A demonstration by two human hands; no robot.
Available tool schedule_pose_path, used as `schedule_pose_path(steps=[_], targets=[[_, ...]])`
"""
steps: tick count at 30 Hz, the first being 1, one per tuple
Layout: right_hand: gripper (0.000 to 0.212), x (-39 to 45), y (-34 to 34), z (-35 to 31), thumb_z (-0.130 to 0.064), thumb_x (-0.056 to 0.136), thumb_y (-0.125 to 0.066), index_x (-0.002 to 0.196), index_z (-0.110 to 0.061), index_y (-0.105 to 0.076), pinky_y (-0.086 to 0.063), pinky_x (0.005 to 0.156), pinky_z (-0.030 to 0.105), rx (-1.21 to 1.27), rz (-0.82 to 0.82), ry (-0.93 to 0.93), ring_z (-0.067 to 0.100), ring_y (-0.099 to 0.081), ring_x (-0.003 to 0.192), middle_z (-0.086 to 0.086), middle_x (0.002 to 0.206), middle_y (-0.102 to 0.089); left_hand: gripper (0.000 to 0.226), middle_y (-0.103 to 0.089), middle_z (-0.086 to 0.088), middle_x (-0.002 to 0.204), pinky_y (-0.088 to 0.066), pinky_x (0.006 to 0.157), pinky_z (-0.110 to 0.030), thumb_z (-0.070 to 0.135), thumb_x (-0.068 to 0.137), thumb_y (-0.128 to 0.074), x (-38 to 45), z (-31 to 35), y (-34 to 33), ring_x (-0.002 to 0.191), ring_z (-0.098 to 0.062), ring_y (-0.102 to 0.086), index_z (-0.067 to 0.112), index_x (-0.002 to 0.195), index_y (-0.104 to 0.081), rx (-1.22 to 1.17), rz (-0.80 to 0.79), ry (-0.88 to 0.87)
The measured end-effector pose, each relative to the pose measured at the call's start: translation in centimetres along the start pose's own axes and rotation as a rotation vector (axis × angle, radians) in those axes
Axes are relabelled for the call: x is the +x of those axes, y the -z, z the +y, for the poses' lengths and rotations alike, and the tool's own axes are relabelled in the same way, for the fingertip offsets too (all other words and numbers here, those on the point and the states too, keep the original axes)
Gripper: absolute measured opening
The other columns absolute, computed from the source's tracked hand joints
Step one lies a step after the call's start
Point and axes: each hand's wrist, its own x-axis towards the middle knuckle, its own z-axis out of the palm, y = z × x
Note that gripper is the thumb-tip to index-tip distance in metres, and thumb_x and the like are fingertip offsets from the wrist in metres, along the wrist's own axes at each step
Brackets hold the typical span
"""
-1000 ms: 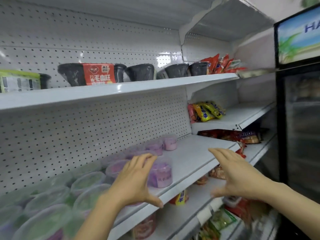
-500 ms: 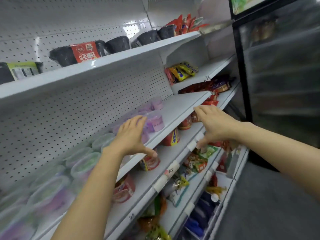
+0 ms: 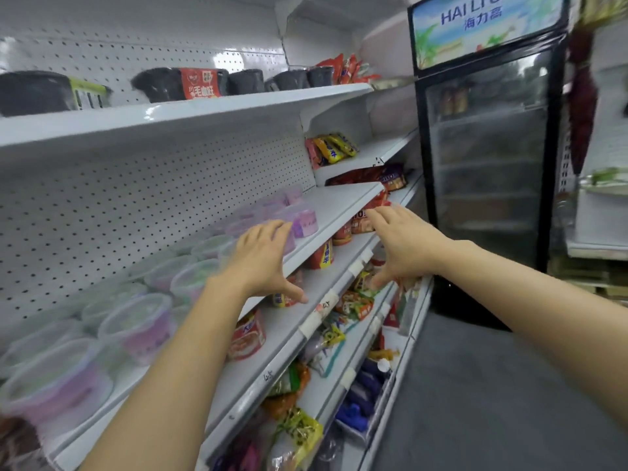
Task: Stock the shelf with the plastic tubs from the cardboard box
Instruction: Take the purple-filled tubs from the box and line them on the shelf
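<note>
From your head camera, plastic tubs [image 3: 136,321] already line much of the shelf [image 3: 339,202], bare at its right end, while your left hand [image 3: 261,260] and right hand [image 3: 404,243] hover spread and empty, and no cardboard box shows.

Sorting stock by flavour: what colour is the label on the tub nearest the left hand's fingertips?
Pink-purple label on the clear plastic tub, seen in the head view.
</note>
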Motion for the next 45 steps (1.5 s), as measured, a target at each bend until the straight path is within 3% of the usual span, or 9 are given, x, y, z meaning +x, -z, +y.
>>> schedule_pose_path(steps=[5,11,16,21,28,38,41,45], targets=[[0.138,-5.7,0.3,-6.4,-0.082,0.052,-0.067,0.153,-0.01,-0.006,-0.014,0.12,0.041,-0.011,-0.044,-0.056,0.027,-0.016,0.146,0.008,0.159,-0.016,0.143,-0.003,0.002,0.165,-0.014,0.123,-0.048,0.078,0.051,-0.077,-8.1,-2.8,-1.1,0.151,-0.027,-0.008,0.026,0.158,0.001,-0.076,-0.019,-0.023],[0.138,-13.3,3.4,-11.1,-0.082,0.049,-0.069,0.154,-0.023,-0.003,-0.019,0.118,0.049,0.046,-0.027,-0.093,0.031,-0.017,0.145,0.004,0.159,-0.012,0.14,0.008,0.009,0.165,-0.025,0.117,-0.059,0.067,0.051,-0.086,-18.0,-4.5,0.8,0.152,-0.031,-0.002,0.037,0.157,-0.001,-0.229,0.006,0.052],[0.132,-19.2,5.0,-15.0,-0.076,0.05,-0.074,0.153,-0.024,-0.009,-0.024,0.115,0.046,0.089,0.04,-0.099,0.033,-0.024,0.141,0.004,0.156,-0.02,0.131,0.004,0.009,0.163,-0.037,0.11,-0.057,0.066,0.05,-0.086,-27.4,-4.2,2.4,0.149,-0.029,-0.011,0.04,0.155,-0.012,-0.167,0.073,0.066],[0.133,-25.6,4.8,-19.8,-0.072,0.052,-0.077,0.154,-0.021,-0.009,-0.023,0.114,0.042,0.089,0.026,-0.068,0.032,-0.026,0.139,0.005,0.155,-0.022,0.132,-0.001,0.01,0.161,-0.048,0.098,-0.053,0.074,0.049,-0.082,-35.9,-3.4,2.4,0.147,-0.026,-0.017,0.042,0.154,-0.007,-0.075,0.036,0.079],[0.132,-31.3,4.3,-26.3,-0.07,0.05,-0.079,0.153,-0.018,-0.015,-0.027,0.113,0.049,0.088,-0.029,-0.038,0.042,-0.031,0.134,0.012,0.152,-0.027,0.132,-0.007,0.005,0.162,-0.04,0.106,-0.053,0.071,0.054,-0.082,-45.5,-3.9,0.4,0.147,-0.028,-0.017,0.033,0.157,-0.009,-0.107,-0.065,0.088],[0.131,-33.9,-3.0,-36.4,-0.063,0.05,-0.083,0.152,-0.015,-0.016,-0.026,0.113,0.052,0.149,-0.173,-0.022,0.045,-0.03,0.133,0.016,0.151,-0.027,0.13,-0.01,0.001,0.161,-0.04,0.107,-0.054,0.068,0.056,-0.083,-56.0,-8.8,-10.4,0.146,-0.031,-0.019,0.029,0.156,-0.012,-0.185,-0.235,0.135],[0.131,-34.3,-7.4,-40.9,-0.066,0.051,-0.081,0.152,-0.014,-0.016,-0.026,0.112,0.053,0.175,-0.235,-0.024,0.044,-0.029,0.134,0.015,0.151,-0.028,0.129,-0.012,0.001,0.161,-0.043,0.104,-0.052,0.069,0.055,-0.082,-59.1,-10.6,-15.9,0.145,-0.032,-0.022,0.028,0.156,-0.013,-0.187,-0.267,0.119],[0.13,-37.1,-17.0,-48.4,-0.065,0.056,-0.08,0.153,-0.011,-0.012,-0.021,0.114,0.048,0.222,-0.371,-0.001,0.039,-0.027,0.137,0.014,0.152,-0.025,0.129,-0.011,-0.003,0.162,-0.037,0.111,-0.051,0.069,0.057,-0.081,-63.8,-12.1,-26.0,0.146,-0.032,-0.019,0.027,0.157,-0.011,-0.227,-0.369,0.081]])
